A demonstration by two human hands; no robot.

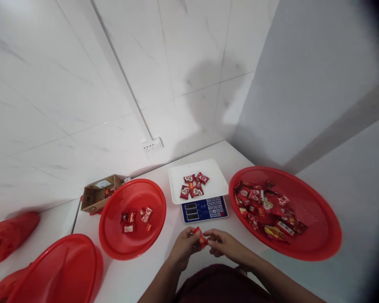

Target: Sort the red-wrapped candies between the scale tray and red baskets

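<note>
My left hand (185, 247) and my right hand (225, 245) meet just in front of the scale, both pinching one small red wrapped candy (201, 237) between their fingertips. Behind them stands a weighing scale (204, 209) with a blue keypad and a white pan (177, 176) that carries several red candy packets (193, 185). To the right, a large red mesh basket (318, 235) holds a heap of red wrapped candies (267, 208). To the left, a smaller red mesh basket (113, 227) holds several candies (135, 219).
An open cardboard box (96, 194) sits at the back left by the wall. Another red basket (63, 271) lies upside down at the near left, with red plastic bags (9, 235) beside it. A wall socket (151, 145) is above the table. White walls close in the corner.
</note>
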